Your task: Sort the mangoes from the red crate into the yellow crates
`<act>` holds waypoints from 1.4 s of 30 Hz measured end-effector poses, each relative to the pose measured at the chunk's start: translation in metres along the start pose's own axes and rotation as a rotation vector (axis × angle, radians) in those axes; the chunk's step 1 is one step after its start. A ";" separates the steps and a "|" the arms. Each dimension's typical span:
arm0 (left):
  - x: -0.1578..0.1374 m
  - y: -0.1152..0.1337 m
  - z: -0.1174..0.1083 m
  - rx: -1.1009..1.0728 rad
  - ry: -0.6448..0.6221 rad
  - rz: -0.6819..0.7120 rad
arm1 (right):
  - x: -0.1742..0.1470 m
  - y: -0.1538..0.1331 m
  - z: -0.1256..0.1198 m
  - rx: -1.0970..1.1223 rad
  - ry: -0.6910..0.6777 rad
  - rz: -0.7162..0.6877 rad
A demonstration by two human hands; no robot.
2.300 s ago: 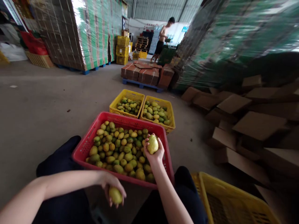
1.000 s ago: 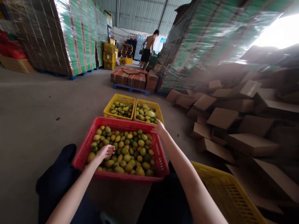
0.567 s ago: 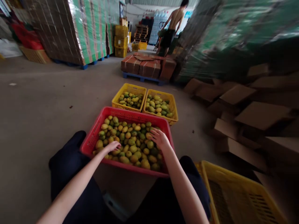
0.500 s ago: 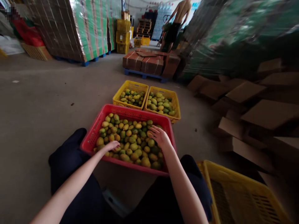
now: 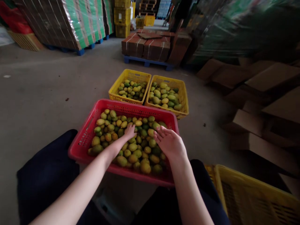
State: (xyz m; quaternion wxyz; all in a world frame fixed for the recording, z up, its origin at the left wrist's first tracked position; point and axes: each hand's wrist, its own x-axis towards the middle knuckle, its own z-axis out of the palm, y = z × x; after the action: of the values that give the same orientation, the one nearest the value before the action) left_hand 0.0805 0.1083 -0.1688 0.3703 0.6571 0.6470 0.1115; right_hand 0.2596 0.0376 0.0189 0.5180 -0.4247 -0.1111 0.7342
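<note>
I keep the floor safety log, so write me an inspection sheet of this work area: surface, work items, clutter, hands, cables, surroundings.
Surface: bare grey floor with a few dark specks.
Work items: red crate holding yellow-green fruit; two yellow crates of similar fruit just beyond it.
Clutter: loose cardboard boxes heaped at right.
Hands: left hand over the fruit, contact unclear; right hand open over the red crate's right side, nothing seen in it.
Cables: nothing seen.
Surroundings: strapped cartons on a blue pallet; film-wrapped stack at left.
</note>
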 end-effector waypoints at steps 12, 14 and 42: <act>-0.029 0.009 -0.023 -0.244 0.007 -0.082 | -0.012 0.008 0.008 0.045 0.055 0.008; -0.046 0.020 -0.044 -0.329 -0.015 -0.072 | -0.010 0.015 0.010 0.017 0.120 0.017; 0.018 0.025 0.017 0.309 -0.078 0.247 | -0.070 -0.010 0.006 0.281 0.297 0.132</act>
State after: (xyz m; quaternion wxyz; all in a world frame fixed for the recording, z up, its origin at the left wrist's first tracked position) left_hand 0.1133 0.1216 -0.1708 0.2736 0.7843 0.5560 0.0300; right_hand 0.2685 -0.0162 0.0641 0.5337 -0.4580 0.0978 0.7042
